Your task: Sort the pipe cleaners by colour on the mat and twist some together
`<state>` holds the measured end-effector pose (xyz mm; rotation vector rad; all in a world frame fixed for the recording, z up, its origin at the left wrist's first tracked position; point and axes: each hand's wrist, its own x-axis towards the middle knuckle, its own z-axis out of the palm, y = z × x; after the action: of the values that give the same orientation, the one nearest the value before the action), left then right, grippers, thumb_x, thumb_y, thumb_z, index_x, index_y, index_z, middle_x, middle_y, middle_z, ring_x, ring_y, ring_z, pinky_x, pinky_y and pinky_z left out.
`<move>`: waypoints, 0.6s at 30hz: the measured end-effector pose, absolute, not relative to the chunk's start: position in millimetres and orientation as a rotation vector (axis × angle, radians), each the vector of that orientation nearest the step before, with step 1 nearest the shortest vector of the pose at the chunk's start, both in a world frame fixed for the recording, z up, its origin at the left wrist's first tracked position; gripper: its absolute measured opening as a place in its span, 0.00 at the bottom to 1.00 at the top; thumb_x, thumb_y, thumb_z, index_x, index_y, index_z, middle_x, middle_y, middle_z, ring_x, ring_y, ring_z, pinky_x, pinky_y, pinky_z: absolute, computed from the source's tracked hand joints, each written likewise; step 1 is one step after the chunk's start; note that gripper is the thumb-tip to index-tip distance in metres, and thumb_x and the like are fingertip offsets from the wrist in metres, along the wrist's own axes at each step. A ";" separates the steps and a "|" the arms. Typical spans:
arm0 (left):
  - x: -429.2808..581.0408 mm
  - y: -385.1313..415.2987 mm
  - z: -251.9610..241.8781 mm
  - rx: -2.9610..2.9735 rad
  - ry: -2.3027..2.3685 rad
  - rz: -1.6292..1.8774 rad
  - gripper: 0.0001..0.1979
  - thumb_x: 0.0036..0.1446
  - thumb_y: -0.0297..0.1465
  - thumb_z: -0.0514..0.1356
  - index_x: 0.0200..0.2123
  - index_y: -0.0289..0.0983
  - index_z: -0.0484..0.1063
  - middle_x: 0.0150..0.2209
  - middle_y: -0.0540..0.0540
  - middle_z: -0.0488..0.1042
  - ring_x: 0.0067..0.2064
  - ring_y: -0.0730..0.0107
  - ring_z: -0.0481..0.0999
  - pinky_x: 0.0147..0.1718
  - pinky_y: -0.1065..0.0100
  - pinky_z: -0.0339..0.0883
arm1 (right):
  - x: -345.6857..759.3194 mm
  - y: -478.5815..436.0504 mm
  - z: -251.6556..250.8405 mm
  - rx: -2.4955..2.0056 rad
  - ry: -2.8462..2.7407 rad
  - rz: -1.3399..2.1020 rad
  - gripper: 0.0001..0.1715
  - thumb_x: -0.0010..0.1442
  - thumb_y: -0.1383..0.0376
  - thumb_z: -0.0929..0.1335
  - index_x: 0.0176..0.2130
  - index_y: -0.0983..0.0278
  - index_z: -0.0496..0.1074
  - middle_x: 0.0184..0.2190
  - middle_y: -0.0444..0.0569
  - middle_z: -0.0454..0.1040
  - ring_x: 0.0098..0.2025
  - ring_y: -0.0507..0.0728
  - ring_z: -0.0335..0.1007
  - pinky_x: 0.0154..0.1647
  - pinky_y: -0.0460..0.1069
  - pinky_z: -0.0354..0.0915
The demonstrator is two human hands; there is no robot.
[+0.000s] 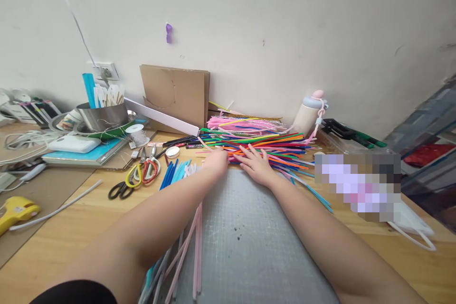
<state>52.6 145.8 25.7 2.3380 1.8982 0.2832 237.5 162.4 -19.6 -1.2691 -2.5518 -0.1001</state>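
Observation:
A big heap of coloured pipe cleaners (pixel 263 145) lies at the far edge of a grey cutting mat (pixel 245 237). My left hand (pixel 218 160) reaches to the heap's near left edge, fingers curled in a pinch on strands there. My right hand (pixel 254 164) rests flat on the heap, fingers spread. Blue pipe cleaners (pixel 174 171) lie left of my left hand. Pale pink and white pipe cleaners (pixel 194 251) run under my left forearm along the mat's left side.
Scissors (pixel 137 175) lie left of the mat. A yellow glue gun (pixel 16 211) sits at the far left. A metal pot with tools (pixel 103 114), cardboard (pixel 174 95), a small bottle (pixel 309 114) and a white mask (pixel 413 230) ring the wooden table.

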 end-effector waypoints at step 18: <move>-103.4 124.6 101.0 1.643 2.358 1.195 0.01 0.52 0.27 0.55 0.30 0.38 0.64 0.31 0.45 0.69 0.39 0.57 0.70 0.39 0.61 0.62 | 240.0 170.6 -17.0 -1.231 -2.321 0.024 0.17 0.63 0.62 0.59 0.48 0.54 0.69 0.60 0.46 0.61 0.63 0.60 0.50 0.58 0.62 0.44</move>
<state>-103.4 124.6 101.0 1.6430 2.3577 1.1947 240.0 170.6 -17.0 -1.2308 -2.3211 0.0236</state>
